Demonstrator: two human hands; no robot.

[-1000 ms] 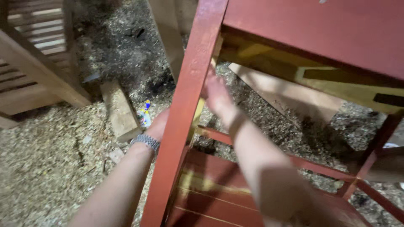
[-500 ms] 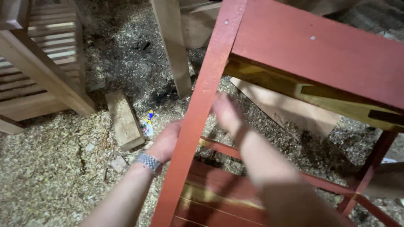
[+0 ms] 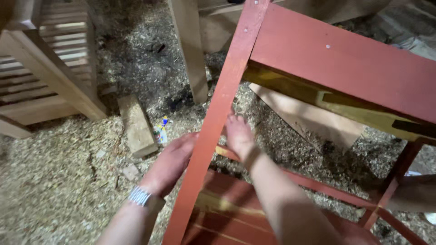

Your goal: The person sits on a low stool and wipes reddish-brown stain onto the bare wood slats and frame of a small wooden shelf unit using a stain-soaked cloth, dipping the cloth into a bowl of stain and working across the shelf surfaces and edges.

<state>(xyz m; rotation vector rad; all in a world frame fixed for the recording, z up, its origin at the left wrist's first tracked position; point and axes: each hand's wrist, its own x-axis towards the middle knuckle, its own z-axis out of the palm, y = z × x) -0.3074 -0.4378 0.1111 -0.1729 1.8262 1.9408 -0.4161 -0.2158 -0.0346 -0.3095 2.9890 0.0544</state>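
Note:
A red-painted wooden frame stands over me, and its long slanted leg (image 3: pixel 213 136) runs between my two hands. My left hand (image 3: pixel 170 163), with a beaded band at the wrist, lies against the leg's left side, its fingertips hidden behind the wood. On the inner side, my right hand (image 3: pixel 238 136) has its bent fingers pressed against the leg, just above a thin red cross rail (image 3: pixel 318 183). A wide red board (image 3: pixel 345 68) forms the frame's top, with a yellowish unpainted piece (image 3: pixel 290 88) under it.
The floor is covered in sawdust and shavings (image 3: pixel 54 181). A short wood block (image 3: pixel 136 124) and a small colourful wrapper (image 3: pixel 161 131) lie left of the leg. An unpainted slatted frame (image 3: pixel 45 77) stands at the far left, a bare wooden post (image 3: pixel 190 50) behind.
Both hands have slid down along the red leg toward me. The view has shifted, so more of the frame's top board shows.

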